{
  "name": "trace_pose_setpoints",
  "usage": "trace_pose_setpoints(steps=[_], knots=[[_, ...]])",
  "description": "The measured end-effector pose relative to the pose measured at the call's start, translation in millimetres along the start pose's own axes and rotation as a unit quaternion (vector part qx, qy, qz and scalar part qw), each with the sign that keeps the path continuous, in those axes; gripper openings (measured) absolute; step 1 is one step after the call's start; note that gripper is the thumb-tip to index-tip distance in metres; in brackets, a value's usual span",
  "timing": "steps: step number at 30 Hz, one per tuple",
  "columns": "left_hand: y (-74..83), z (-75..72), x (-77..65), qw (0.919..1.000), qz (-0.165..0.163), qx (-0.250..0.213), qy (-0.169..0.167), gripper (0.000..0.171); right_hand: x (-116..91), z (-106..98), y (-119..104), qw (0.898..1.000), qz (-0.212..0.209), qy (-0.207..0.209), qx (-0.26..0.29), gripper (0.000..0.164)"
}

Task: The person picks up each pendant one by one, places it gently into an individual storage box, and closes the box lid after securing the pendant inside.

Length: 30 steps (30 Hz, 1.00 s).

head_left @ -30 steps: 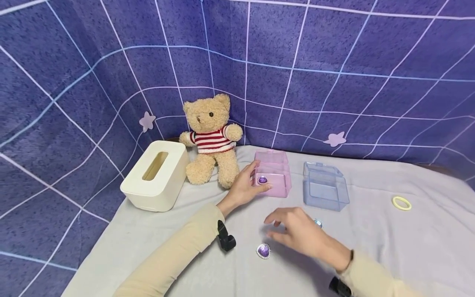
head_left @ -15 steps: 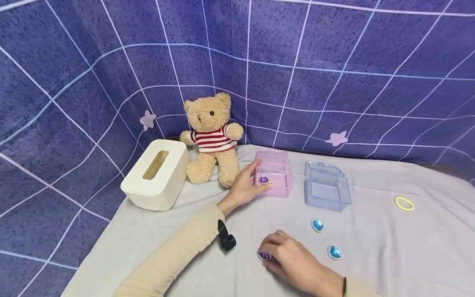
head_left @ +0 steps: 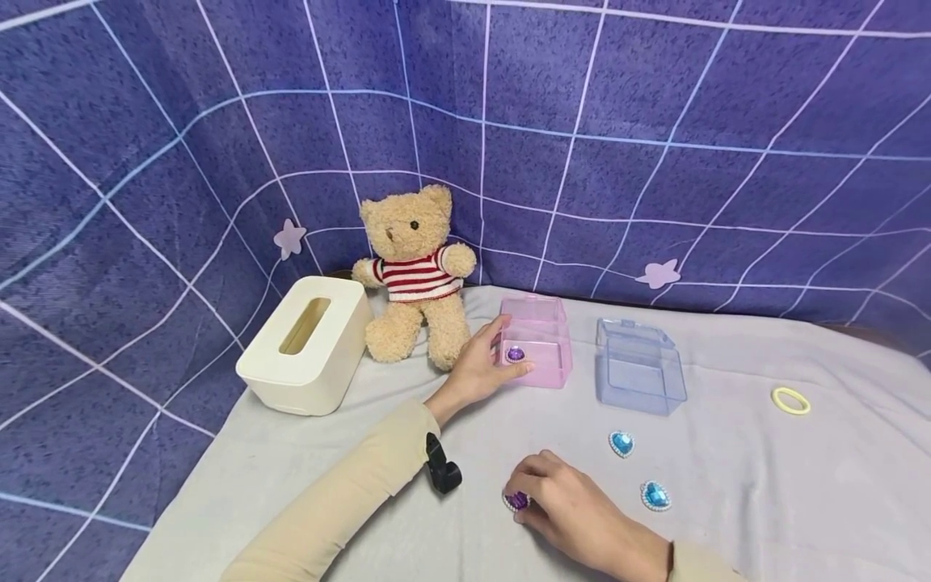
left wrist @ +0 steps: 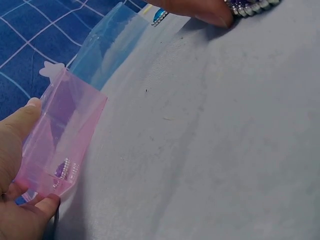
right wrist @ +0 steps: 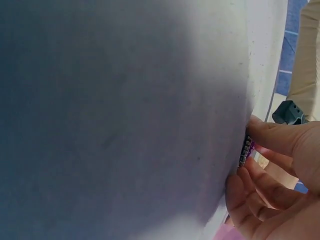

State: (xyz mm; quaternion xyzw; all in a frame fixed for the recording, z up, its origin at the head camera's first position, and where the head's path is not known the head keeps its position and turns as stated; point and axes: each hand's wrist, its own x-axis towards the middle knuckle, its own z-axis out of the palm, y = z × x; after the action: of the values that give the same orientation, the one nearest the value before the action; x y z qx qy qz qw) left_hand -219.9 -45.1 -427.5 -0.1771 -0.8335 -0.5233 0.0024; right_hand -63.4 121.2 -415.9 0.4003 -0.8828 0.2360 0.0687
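Note:
My left hand (head_left: 480,368) holds the left side of an open, see-through pink box (head_left: 549,364), its thumb along the front edge. Inside that box lies a purple gem (head_left: 515,354) with a beaded silver rim. Nearer the front, my right hand (head_left: 575,509) pinches a second purple gem (head_left: 517,501) between thumb and fingers, at the cloth; the right wrist view shows this gem (right wrist: 246,150) edge-on between the fingertips. Two blue heart-shaped gems, one farther back (head_left: 621,443) and one nearer (head_left: 655,495), lie to the right of this hand.
An open, see-through blue box (head_left: 640,376) stands right of the pink one. A pale yellow ring (head_left: 790,400) lies farther right. At the back left are a teddy bear (head_left: 414,279) and a cream tissue box (head_left: 305,347), before a purple grid-patterned curtain (head_left: 553,145).
My right hand has come down and toward the front onto the purple gem and now pinches it. That uncovers the blue gems. My left hand stays at the pink box.

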Motion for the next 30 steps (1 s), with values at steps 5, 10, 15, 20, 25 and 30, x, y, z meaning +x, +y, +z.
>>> trace_pose_setpoints(steps=[5,10,15,20,25,30], knots=[[-1.5,-0.2,-0.8,1.0000,-0.002,0.001,-0.001,0.084,0,-2,-3,1.000,0.007,0.010,-0.013,0.017],[-1.5,-1.1,-1.8,1.0000,0.006,0.006,-0.001,0.085,2,-10,-5,0.999,0.011,0.027,-0.027,0.019],[-1.4,-1.4,-1.8,0.9999,0.005,0.010,0.003,0.086,5,-23,-3,0.999,0.012,0.038,-0.033,0.021],[0.2,-0.5,-0.7,0.9998,0.011,0.013,-0.002,0.085,9,-39,1,0.998,0.013,0.056,-0.025,0.021],[0.7,-0.8,0.0,0.9994,0.011,0.031,0.004,0.085,21,-58,13,0.996,0.017,0.082,-0.013,0.023],[0.6,-1.9,-0.1,0.9990,0.006,0.043,0.003,0.087,38,-75,34,0.995,0.041,0.088,0.004,0.024]])
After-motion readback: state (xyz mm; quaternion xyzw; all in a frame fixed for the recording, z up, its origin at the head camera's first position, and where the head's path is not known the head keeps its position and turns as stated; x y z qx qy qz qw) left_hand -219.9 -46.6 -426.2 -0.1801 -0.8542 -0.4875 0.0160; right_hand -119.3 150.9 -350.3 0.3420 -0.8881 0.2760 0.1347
